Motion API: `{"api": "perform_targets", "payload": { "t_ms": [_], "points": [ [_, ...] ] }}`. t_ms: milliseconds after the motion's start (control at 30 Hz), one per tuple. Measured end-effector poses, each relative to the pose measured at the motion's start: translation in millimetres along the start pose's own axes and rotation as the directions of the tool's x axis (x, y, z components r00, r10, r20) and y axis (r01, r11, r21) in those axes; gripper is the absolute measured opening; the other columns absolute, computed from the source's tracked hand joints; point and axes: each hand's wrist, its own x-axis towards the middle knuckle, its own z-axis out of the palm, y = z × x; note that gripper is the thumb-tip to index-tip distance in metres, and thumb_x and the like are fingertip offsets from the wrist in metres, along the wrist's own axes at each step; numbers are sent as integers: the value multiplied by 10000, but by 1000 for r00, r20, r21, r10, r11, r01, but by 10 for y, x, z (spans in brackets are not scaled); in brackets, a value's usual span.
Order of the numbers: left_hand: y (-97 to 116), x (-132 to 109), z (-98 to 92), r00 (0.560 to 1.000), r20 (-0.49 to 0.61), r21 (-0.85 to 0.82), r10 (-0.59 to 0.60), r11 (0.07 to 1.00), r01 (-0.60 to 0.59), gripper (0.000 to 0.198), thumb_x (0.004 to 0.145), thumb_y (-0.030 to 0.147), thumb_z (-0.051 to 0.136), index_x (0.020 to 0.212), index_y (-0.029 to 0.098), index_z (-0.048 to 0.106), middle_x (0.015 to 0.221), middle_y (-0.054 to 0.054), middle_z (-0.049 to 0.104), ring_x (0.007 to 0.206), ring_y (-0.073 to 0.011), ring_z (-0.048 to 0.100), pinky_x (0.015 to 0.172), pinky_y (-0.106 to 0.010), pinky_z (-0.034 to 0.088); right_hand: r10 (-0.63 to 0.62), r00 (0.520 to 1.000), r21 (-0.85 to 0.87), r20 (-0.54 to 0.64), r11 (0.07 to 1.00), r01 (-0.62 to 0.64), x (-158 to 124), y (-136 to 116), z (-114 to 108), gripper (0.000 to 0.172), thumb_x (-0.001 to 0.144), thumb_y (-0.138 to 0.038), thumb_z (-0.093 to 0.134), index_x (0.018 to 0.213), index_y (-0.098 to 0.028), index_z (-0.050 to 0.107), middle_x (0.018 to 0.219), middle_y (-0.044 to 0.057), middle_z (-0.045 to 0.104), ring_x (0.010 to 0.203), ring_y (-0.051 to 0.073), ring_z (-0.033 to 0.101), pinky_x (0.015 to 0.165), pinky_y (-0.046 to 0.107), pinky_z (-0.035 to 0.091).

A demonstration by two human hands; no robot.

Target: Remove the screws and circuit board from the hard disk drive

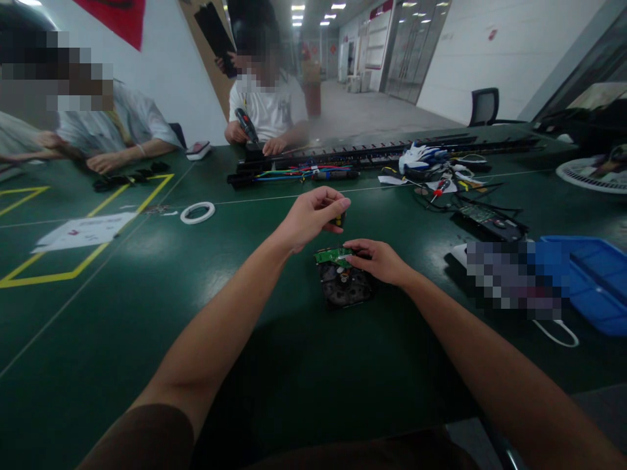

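Observation:
My left hand (319, 214) is closed round a screwdriver (338, 220), whose black and yellow handle shows below my fingers. It stands roughly upright, its thin shaft pointing down at a green circuit board (329, 255). That board lies at the far end of a squarish black device (345, 289) on the table; the device's exact kind is unclear. My right hand (376, 260) grips the board's right side, thumb and fingers on its edge. Whether the screwdriver's tip sits in a screw is too small to tell.
The green table (161, 339) bears a white tape roll (197, 213) and paper sheets (83, 232) on the left. Rightward lie another device with a circuit board (492, 220), gloves (422, 158), and a blue tray (595, 281). Across, a person holds a power drill (246, 124) near long black rails (372, 153).

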Motion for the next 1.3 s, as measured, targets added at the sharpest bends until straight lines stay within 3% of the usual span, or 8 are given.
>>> {"api": "perform_targets", "payload": {
  "t_ms": [100,367,500,800,1067,1300],
  "points": [
    [10,-1,-6,1000,-2,3,18,1000,-18,211,924,366,778,962,170,709,873,-36,655,742,-110,628,631,-229,629,-8,1000,11,-7,1000,8,4,-15,-4,359,899,-354,785,1252,-295,754,1290,44,760,1124,255,739,1075,533,583],
    [42,-19,42,999,22,-125,-35,991,38,138,991,281,669,1081,180,645,998,-67,720,947,-170,715,773,-314,666,-30,1000,-19,-7,999,30,2,11,-7,360,910,-365,778,1264,-304,753,1311,42,752,1143,264,735,1079,542,577],
    [62,-25,59,997,37,-168,-61,984,66,83,998,251,636,1042,181,632,1038,-71,732,1004,-183,730,817,-342,663,-30,1000,-17,-3,999,30,2,17,-4,360,917,-370,771,1272,-313,747,1321,35,749,1166,263,728,1089,540,570],
    [-33,3,27,999,28,-149,-26,988,30,246,958,409,734,998,176,663,971,-67,728,907,-169,722,717,-276,638,-15,1000,-32,3,999,15,5,27,-1,390,915,-395,775,1291,-298,741,1313,45,754,1137,263,741,1060,511,593],
    [-10,-1,-4,998,-47,-64,-39,997,36,176,951,346,737,1017,184,751,933,-44,686,773,-114,640,595,-184,550,-23,1000,-33,4,999,24,9,66,-3,389,915,-405,775,1291,-310,742,1324,45,748,1124,268,743,1033,507,615],
    [9,-8,9,998,-3,-152,-57,987,56,169,949,283,723,1067,177,664,963,-68,708,886,-168,697,646,-239,595,-21,1000,-27,20,999,21,5,68,-13,406,925,-397,769,1312,-283,725,1323,61,747,1125,273,741,1050,519,602]
  ]
}}
